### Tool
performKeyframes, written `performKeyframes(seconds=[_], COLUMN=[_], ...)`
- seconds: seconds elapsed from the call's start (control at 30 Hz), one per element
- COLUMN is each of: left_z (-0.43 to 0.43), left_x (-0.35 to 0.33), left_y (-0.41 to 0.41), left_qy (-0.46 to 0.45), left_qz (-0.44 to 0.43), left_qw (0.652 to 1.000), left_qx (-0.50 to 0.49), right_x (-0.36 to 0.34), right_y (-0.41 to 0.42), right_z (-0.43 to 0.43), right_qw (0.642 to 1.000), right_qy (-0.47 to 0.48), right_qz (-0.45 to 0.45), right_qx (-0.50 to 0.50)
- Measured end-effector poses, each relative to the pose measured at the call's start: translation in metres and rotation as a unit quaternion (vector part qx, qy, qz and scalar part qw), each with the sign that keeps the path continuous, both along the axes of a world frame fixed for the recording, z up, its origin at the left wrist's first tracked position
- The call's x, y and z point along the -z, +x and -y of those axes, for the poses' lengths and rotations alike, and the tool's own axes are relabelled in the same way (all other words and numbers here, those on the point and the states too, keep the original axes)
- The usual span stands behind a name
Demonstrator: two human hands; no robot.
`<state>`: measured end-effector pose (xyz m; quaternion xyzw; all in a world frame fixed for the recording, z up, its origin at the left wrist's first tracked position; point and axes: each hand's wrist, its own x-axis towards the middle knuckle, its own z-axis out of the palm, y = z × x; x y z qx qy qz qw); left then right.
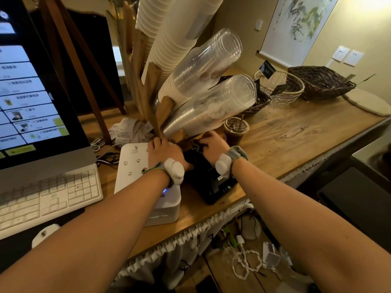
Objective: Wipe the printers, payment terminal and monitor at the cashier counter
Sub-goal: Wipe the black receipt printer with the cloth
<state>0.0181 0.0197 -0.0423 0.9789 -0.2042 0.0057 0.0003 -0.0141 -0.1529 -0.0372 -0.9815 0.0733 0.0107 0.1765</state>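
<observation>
A black printer (213, 182) stands on the wooden counter (285, 132), right of a white printer (135, 166) with a blue light. My left hand (164, 152) rests across the gap between the two printers, fingers curled onto the black one's back left corner. My right hand (212, 144) presses a dark cloth (195, 144) against the back top of the black printer. The monitor (31, 92) glows at the left, above a white keyboard (48, 195). No payment terminal shows clearly.
Stacks of clear cups (211, 98) and paper cups (169, 34) lean from a wooden holder just above my hands. An iced drink (236, 130) stands right behind the black printer. Receipts (129, 130), wire basket (281, 85) and wicker basket (319, 83) sit further back.
</observation>
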Motion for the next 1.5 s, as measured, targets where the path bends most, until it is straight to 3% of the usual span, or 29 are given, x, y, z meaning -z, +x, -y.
performKeyframes(seconds=[0.13,0.3,0.33,0.5,0.57,0.7,0.9,1.1,1.27,1.33,1.5], left_z=[-0.001,0.000,0.000,-0.002,-0.002,-0.001,-0.001,-0.002,-0.002,-0.001,-0.005], left_x=[0.002,0.003,0.003,0.005,0.005,0.001,0.003,-0.006,-0.004,-0.006,-0.016], left_y=[0.001,0.005,0.005,0.005,0.005,0.006,0.001,-0.001,-0.001,-0.004,-0.007], left_qy=[-0.008,0.012,0.011,-0.004,-0.001,0.008,0.008,0.017,0.018,0.018,0.008], left_qz=[0.007,-0.006,-0.006,0.016,0.007,-0.020,0.003,-0.025,-0.013,-0.015,-0.061], left_qw=[1.000,1.000,1.000,1.000,1.000,1.000,1.000,1.000,1.000,1.000,0.998], left_qx=[-0.004,0.008,0.007,0.006,0.008,0.009,-0.001,0.010,0.004,0.009,0.029], right_x=[-0.005,-0.010,-0.009,-0.001,-0.003,0.000,0.007,0.012,0.017,0.013,0.015], right_y=[-0.011,0.001,0.003,-0.011,-0.011,-0.005,-0.021,-0.023,-0.042,-0.050,-0.055], right_z=[-0.004,0.025,0.017,-0.014,0.003,0.030,-0.013,0.024,-0.015,-0.006,0.023], right_qw=[0.993,0.998,0.999,0.994,0.996,0.996,0.996,0.989,0.992,0.992,0.971], right_qy=[0.015,-0.021,-0.014,0.016,0.007,0.010,0.058,0.056,0.081,0.083,0.103], right_qz=[-0.005,-0.011,-0.006,0.008,0.029,0.027,0.029,0.085,0.085,0.074,0.132], right_qx=[-0.119,0.054,0.048,-0.112,-0.082,0.082,-0.062,0.105,-0.046,-0.061,0.171])
